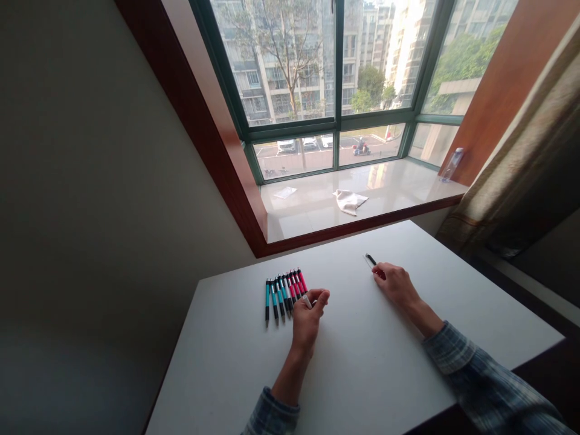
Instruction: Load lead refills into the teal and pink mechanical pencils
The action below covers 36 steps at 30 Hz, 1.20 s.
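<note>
Pen (370,260) slanting up-left from right hand (396,287), left hand (309,320) beside pen row (284,296)

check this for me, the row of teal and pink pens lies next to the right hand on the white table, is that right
Not quite: the head view shows the row of teal and pink pens next to the left hand, not the right hand. It does lie on the white table.

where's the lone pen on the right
In the head view, the pen sits at the fingertips of the right hand, on the far side of the table, to the right of the row of pens.
</note>
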Each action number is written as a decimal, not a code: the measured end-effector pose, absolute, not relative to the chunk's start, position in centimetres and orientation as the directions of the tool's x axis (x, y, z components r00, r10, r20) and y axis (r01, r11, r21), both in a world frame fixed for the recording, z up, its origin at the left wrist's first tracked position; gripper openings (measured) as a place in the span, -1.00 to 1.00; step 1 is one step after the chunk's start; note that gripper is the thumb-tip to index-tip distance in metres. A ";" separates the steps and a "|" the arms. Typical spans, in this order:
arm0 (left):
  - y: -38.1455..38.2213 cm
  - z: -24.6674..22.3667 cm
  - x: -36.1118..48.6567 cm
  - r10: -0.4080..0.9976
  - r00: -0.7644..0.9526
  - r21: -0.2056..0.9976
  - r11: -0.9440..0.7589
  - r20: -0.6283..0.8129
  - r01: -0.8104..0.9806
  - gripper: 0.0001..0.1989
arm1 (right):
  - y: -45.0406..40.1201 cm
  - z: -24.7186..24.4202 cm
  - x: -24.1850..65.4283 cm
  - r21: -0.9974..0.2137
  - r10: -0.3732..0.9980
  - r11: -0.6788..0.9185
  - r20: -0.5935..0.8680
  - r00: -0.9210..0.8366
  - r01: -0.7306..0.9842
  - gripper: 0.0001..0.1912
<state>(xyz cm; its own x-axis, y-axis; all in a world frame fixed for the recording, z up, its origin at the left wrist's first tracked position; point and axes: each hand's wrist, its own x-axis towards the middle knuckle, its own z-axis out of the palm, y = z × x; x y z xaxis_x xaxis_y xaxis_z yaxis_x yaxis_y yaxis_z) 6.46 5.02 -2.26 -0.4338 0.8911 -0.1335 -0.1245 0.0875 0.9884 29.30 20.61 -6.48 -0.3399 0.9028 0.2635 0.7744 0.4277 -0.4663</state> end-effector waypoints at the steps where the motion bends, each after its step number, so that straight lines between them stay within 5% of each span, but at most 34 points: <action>1: 5.0 -2.3 6.5 0.895 -0.427 0.988 0.086 -0.133 -0.126 -0.51 | 20.6 -6.4 29.3 -0.466 0.903 0.427 0.263 -0.339 0.775 -0.84; 6: 4.9 -2.2 6.7 0.906 -0.392 0.982 0.105 -0.159 -0.155 -0.52 | 19.3 -5.4 29.1 -0.526 0.873 0.484 0.341 -0.347 0.700 -0.82; 13: 4.9 -2.0 6.8 0.954 -0.253 0.987 0.155 -0.162 -0.048 -0.51 | 14.3 -1.8 26.3 -0.693 0.620 0.697 0.455 -0.640 0.182 -0.63; 18: 4.6 -1.4 6.9 0.966 -0.198 0.984 0.176 -0.166 0.037 -0.51 | 13.2 -1.1 24.6 -0.718 0.532 0.695 0.492 -0.689 0.024 -0.62; 28: 4.5 -1.2 7.3 0.971 -0.167 0.982 0.182 -0.171 0.056 -0.50 | 13.3 -1.6 24.7 -0.705 0.538 0.707 0.479 -0.693 0.061 -0.64; 36: 4.9 -1.9 6.6 0.949 -0.264 0.985 0.170 -0.171 -0.027 -0.45 | 22.5 -2.0 28.7 -0.437 0.650 0.756 0.402 -0.645 0.488 -0.47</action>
<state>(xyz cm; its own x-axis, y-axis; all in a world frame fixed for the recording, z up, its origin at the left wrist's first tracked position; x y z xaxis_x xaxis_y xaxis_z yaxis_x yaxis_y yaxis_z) 6.61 4.91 -1.86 -0.2640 0.9492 -0.1712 -0.0268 0.1702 0.9850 28.73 22.53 -2.01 -0.6452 0.6496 0.4022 0.4884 0.7555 -0.4366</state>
